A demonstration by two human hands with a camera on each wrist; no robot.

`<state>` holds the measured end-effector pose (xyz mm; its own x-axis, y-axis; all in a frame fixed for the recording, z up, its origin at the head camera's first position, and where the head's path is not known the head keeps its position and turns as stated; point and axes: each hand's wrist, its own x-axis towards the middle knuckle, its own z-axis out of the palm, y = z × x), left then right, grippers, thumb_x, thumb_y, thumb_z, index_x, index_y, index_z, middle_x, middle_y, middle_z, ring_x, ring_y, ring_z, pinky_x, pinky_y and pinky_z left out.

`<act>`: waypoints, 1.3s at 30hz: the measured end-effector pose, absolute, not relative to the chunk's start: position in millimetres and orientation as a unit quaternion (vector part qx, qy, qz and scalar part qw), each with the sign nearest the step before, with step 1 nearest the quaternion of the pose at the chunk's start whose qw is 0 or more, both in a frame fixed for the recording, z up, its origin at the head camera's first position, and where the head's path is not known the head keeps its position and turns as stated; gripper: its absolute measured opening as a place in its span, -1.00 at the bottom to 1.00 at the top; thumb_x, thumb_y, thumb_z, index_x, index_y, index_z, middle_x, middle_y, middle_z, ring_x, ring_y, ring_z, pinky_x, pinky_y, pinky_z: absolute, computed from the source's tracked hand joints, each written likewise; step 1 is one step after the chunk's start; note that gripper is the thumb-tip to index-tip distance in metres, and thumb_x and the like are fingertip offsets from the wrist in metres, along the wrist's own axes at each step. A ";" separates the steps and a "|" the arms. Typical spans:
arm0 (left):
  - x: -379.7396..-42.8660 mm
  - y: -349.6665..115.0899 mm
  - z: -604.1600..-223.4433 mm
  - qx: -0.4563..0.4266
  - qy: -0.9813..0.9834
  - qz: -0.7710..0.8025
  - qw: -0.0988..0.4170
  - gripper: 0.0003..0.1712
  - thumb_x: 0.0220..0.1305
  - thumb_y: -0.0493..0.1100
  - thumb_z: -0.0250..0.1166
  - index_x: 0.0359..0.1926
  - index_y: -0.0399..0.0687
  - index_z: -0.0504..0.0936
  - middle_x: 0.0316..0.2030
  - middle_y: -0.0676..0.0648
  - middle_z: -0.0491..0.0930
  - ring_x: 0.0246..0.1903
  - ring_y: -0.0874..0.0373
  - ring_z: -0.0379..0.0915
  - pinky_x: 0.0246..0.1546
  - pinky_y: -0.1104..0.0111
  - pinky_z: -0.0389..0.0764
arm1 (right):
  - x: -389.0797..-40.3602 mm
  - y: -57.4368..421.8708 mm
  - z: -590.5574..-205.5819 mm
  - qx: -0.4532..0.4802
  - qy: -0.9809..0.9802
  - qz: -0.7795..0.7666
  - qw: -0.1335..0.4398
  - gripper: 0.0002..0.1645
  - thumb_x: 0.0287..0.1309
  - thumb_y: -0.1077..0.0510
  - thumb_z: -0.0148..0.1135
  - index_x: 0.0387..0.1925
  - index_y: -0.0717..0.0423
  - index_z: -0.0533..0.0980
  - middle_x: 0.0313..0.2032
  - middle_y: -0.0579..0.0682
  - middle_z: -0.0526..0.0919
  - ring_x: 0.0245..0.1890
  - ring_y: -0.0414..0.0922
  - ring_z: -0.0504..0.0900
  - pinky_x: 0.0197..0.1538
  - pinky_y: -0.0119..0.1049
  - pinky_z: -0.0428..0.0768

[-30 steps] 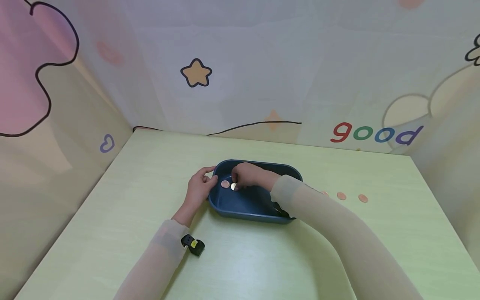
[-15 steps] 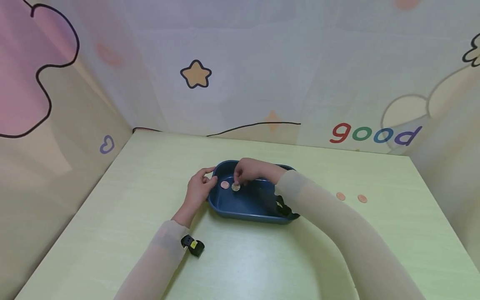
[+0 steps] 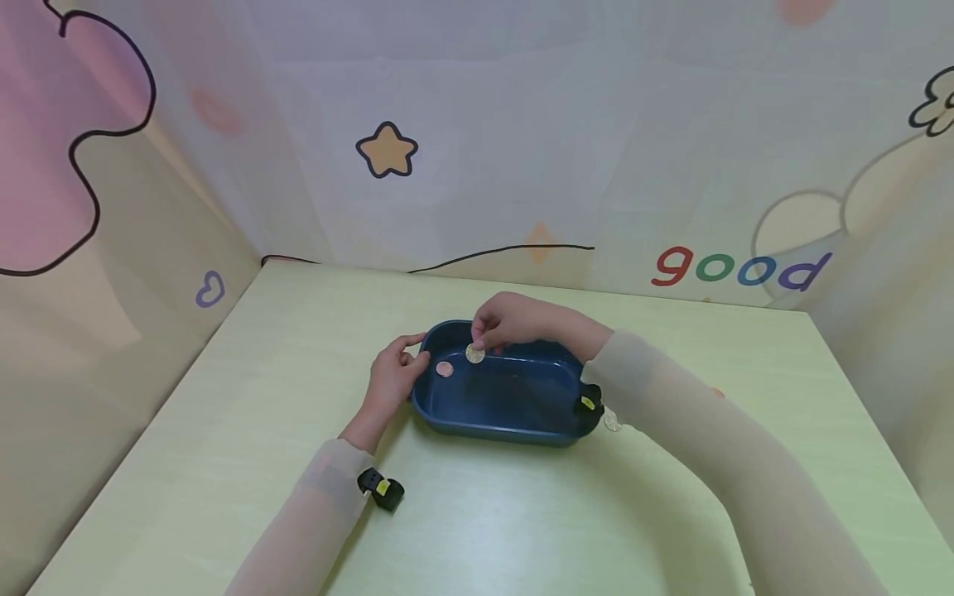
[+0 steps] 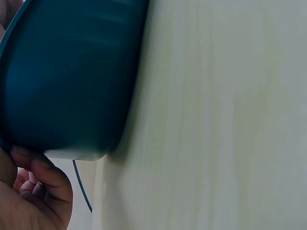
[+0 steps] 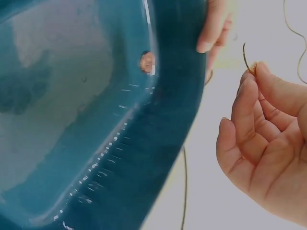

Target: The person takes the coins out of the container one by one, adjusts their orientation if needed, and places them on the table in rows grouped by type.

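Observation:
A dark blue rectangular plastic bin [image 3: 507,389] stands on the table. My left hand [image 3: 393,372] grips its left end, thumb at the rim; in the left wrist view the curled fingers [image 4: 53,179] lie against the bin's end wall. My right hand [image 3: 514,321] is over the far left part of the bin, pinching a pale gold coin [image 3: 474,354] between thumb and fingertips. The right wrist view shows that coin [image 5: 247,58] nearly edge-on, held above the rim. A copper-coloured coin [image 3: 444,369] lies inside the bin near its left end.
A silvery coin [image 3: 613,420] lies on the table just right of the bin, beside the right sleeve. Another copper-coloured coin [image 3: 718,392] peeks out behind that sleeve [image 3: 693,422]. A printed cloth backdrop [image 3: 477,165] hangs behind the table's far edge.
My right hand has lifted the gold coin up from the bin's floor and moved it up and slightly right. The right forearm has shifted right, uncovering the silvery coin. My left hand stays put.

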<state>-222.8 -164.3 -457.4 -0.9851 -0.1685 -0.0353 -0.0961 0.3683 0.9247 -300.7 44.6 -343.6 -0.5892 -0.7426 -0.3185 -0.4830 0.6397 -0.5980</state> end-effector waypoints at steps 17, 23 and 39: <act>-220.3 -163.6 -454.7 0.084 -0.824 -0.559 0.021 -0.50 0.41 -0.18 0.24 0.33 -0.18 0.55 -0.65 0.10 0.29 -0.73 0.24 0.18 -0.66 0.46 0.28 | -267.9 114.8 -320.9 -0.255 0.888 -0.319 0.210 -0.81 0.40 0.16 0.23 -0.17 0.24 0.64 -0.27 0.16 0.72 -0.34 -0.10 0.61 -0.05 -0.17 0.67; -220.4 -163.2 -455.4 0.084 -0.822 -0.563 0.018 -0.50 0.42 -0.18 0.24 0.34 -0.17 0.54 -0.64 0.10 0.30 -0.72 0.26 0.18 -0.66 0.47 0.29 | -256.4 148.6 -322.6 -0.232 0.893 -0.333 0.196 -0.80 0.41 0.16 0.22 -0.13 0.23 0.63 -0.23 0.20 0.70 -0.28 -0.04 0.62 0.01 -0.14 0.66; -222.1 -162.5 -457.1 0.081 -0.822 -0.564 0.019 -0.51 0.43 -0.19 0.23 0.34 -0.16 0.54 -0.64 0.09 0.30 -0.72 0.24 0.19 -0.66 0.46 0.30 | -218.0 246.9 -374.5 -0.124 0.905 -0.376 0.154 -0.69 0.48 0.13 0.14 -0.02 0.33 0.57 -0.22 0.04 0.69 -0.28 -0.13 0.56 -0.18 -0.39 0.61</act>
<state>-222.1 -162.5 -457.1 -0.9862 -0.1548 -0.0595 -0.1112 0.3509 0.9298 -218.0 246.9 -374.5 -0.9219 -0.3402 -0.1854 -0.1090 0.6870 -0.7185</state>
